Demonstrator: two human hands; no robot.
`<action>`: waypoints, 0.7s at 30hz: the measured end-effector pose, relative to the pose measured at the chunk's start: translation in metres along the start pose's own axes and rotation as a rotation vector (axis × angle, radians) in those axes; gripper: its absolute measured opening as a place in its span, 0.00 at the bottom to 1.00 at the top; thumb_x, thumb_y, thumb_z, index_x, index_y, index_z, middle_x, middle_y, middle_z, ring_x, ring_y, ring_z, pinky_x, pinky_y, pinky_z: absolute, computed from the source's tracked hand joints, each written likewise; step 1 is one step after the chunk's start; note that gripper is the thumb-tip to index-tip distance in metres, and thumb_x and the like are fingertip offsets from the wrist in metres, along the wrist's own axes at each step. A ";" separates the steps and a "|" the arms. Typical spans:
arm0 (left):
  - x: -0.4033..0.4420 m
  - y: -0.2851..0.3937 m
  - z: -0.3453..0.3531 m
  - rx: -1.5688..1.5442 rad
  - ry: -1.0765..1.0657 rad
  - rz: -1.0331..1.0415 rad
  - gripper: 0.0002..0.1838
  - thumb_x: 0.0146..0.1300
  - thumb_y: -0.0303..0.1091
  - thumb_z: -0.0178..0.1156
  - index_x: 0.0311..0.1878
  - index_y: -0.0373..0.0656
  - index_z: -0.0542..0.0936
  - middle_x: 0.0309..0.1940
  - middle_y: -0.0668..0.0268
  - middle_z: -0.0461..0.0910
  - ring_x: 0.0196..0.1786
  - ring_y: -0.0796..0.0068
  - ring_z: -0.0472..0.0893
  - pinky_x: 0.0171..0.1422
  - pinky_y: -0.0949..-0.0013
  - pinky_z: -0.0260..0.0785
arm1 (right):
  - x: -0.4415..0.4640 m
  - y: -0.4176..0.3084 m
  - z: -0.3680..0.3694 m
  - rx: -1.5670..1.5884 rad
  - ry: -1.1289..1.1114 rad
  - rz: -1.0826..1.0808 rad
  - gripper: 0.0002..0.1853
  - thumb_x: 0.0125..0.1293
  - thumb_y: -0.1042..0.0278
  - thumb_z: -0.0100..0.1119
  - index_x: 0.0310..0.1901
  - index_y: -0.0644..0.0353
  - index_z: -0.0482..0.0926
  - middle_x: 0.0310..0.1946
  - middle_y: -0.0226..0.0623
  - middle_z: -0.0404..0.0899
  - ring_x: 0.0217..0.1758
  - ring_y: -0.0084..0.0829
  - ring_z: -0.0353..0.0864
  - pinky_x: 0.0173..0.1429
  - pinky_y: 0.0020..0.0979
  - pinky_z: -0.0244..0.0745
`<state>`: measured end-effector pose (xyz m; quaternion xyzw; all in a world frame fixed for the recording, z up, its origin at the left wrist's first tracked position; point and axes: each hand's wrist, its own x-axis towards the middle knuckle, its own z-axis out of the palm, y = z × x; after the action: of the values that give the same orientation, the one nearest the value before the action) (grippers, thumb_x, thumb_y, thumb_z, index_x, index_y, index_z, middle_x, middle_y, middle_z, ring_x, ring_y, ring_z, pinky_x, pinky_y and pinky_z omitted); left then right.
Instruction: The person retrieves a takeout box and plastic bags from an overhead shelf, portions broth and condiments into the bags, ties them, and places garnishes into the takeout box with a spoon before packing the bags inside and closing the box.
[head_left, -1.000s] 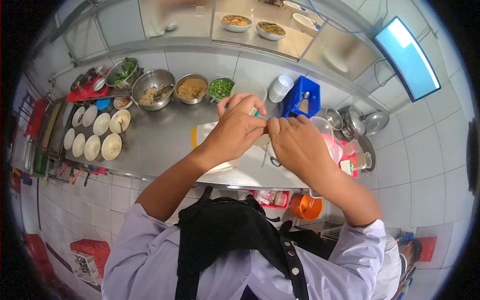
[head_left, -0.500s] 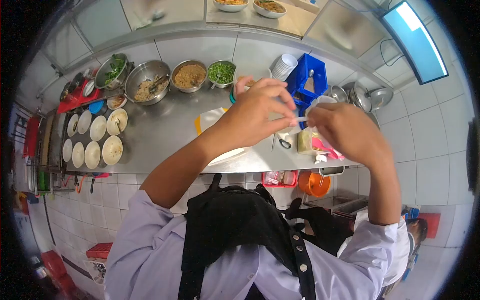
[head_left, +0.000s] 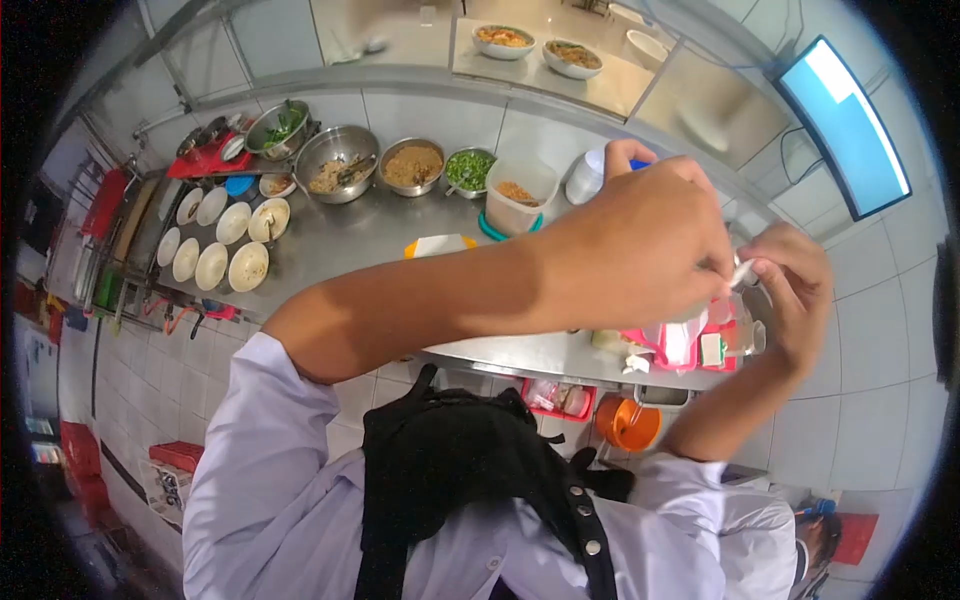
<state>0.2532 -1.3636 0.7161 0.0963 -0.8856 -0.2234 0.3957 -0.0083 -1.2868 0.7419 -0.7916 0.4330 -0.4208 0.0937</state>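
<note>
White piece (head_left: 741,272) between left hand (head_left: 650,245) and right hand (head_left: 797,290); both hands pinching it at fingertips

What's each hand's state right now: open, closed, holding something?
Left hand: closed, pinching a small white strip, material unclear.
Right hand: closed, pinching the same strip.

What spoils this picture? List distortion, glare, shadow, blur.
Head view: lens distortion bows the ledge; head view: the screen glares white; head view: shadow crosses the left forearm; head view: a pale shape near the screen is blurred; head view: the white scrap between left hand and right hand is too small to identify.
</note>
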 end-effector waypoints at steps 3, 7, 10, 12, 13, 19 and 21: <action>0.025 0.025 0.023 -0.010 0.024 -0.064 0.08 0.61 0.41 0.72 0.37 0.49 0.94 0.40 0.68 0.92 0.63 0.65 0.80 0.69 0.45 0.54 | -0.018 0.095 0.018 0.544 0.270 -0.160 0.05 0.65 0.73 0.72 0.40 0.63 0.88 0.33 0.34 0.85 0.38 0.32 0.78 0.47 0.37 0.72; 0.043 0.005 0.076 0.127 0.227 -0.154 0.05 0.57 0.40 0.73 0.31 0.52 0.94 0.33 0.69 0.91 0.60 0.61 0.80 0.63 0.47 0.56 | 0.003 0.158 0.138 1.508 0.527 -0.026 0.08 0.68 0.69 0.70 0.45 0.62 0.88 0.37 0.34 0.86 0.41 0.32 0.81 0.48 0.36 0.74; 0.032 -0.039 0.105 0.327 0.336 -0.250 0.05 0.58 0.39 0.74 0.34 0.53 0.95 0.36 0.69 0.92 0.60 0.61 0.80 0.63 0.47 0.56 | 0.026 0.168 0.232 1.992 0.614 0.190 0.10 0.71 0.66 0.69 0.49 0.61 0.87 0.40 0.35 0.87 0.43 0.32 0.82 0.49 0.35 0.75; 0.015 -0.076 0.116 0.454 0.397 -0.332 0.05 0.59 0.38 0.74 0.36 0.52 0.95 0.38 0.68 0.92 0.60 0.61 0.79 0.65 0.47 0.57 | 0.032 0.167 0.286 2.150 0.640 0.343 0.12 0.73 0.64 0.68 0.52 0.61 0.87 0.42 0.35 0.87 0.45 0.32 0.84 0.49 0.35 0.76; 0.004 -0.096 0.114 0.499 0.432 -0.382 0.05 0.59 0.38 0.74 0.36 0.51 0.95 0.39 0.68 0.93 0.60 0.61 0.79 0.65 0.47 0.58 | 0.032 0.167 0.311 2.215 0.657 0.417 0.13 0.74 0.63 0.67 0.53 0.61 0.87 0.43 0.35 0.88 0.45 0.32 0.84 0.50 0.35 0.77; -0.105 -0.175 0.105 0.659 0.523 -0.754 0.07 0.61 0.39 0.75 0.36 0.48 0.94 0.40 0.67 0.93 0.62 0.56 0.76 0.70 0.48 0.61 | -0.001 0.139 0.405 1.857 0.637 0.696 0.18 0.80 0.56 0.65 0.60 0.59 0.86 0.50 0.35 0.89 0.50 0.33 0.88 0.52 0.33 0.80; -0.145 -0.187 0.114 0.696 0.519 -0.832 0.07 0.60 0.40 0.75 0.35 0.49 0.94 0.40 0.68 0.92 0.62 0.57 0.75 0.69 0.47 0.61 | -0.032 0.140 0.426 1.342 0.536 0.739 0.14 0.79 0.60 0.66 0.60 0.53 0.88 0.45 0.27 0.87 0.47 0.25 0.87 0.48 0.31 0.79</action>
<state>0.2641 -1.4412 0.4657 0.6101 -0.6691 -0.0256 0.4236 0.2166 -1.4398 0.3838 -0.2448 0.3296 -0.7080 0.5746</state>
